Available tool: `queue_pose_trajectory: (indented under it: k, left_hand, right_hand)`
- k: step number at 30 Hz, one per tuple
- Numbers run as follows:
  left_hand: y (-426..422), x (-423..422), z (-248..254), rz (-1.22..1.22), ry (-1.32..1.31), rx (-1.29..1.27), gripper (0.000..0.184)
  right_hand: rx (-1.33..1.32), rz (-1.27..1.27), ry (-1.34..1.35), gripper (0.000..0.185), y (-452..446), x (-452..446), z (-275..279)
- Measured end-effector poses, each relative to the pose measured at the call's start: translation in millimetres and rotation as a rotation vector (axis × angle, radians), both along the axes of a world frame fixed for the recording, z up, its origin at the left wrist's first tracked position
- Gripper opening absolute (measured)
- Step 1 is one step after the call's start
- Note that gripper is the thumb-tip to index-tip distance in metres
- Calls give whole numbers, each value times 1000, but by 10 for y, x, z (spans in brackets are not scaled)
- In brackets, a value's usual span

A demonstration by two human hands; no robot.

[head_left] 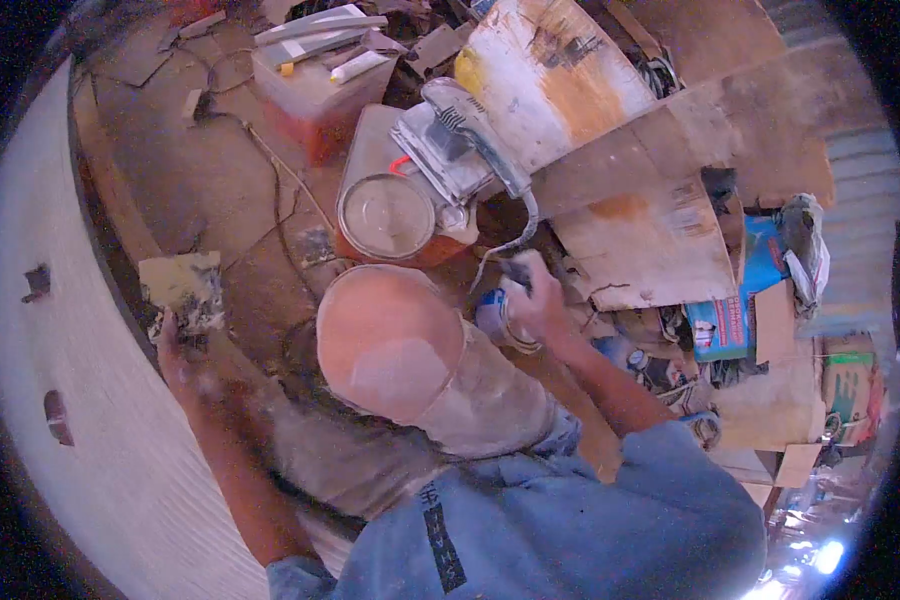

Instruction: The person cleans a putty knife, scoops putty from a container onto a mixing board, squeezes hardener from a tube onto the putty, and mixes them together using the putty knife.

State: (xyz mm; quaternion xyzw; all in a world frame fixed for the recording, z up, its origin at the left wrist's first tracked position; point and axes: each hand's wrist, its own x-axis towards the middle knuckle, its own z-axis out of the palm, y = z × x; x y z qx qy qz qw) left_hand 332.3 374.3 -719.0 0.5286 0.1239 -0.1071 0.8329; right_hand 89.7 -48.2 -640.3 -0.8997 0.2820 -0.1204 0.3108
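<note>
At the left, my left hand [173, 362] grips the lower edge of a squarish flat board [182, 282] smeared with pale and dark paste. My right hand [538, 302] is closed at the centre right, around a small dark thing [515, 270], perhaps a tool handle; most of it is hidden by my fingers. Directly beneath that hand stands an open-looking can [494, 318] with a blue label, partly covered by the hand. Between my hands is my bent knee [390, 340], in dusty trousers.
A power sander [475, 130] with a hose lies on a papered box beside a round tin lid [386, 215]. Further back is a reddish tub [320, 95] holding tubes and strips. A long white panel [60, 330] runs down the left. Boards [650, 240] and a blue box [745, 290] stand right.
</note>
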Motion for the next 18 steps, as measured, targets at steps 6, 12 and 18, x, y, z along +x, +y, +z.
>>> queue_pose_trajectory:
  k: [6, 12, 18]
  left_hand:
    - [-60, -25, 23, 22, -93, -4, 47]
    - [-234, 6, 293, 125, 88, -166, 52]
    - [-55, 105, 57, 69, 47, -218, 52]
  right_hand:
    - [-336, -78, 380, 35, -1182, -1501, -1304]
    - [-446, -177, 837, 28, -1462, -1564, -2052]
    - [-511, -94, 834, 27, -1660, -1485, -2667]
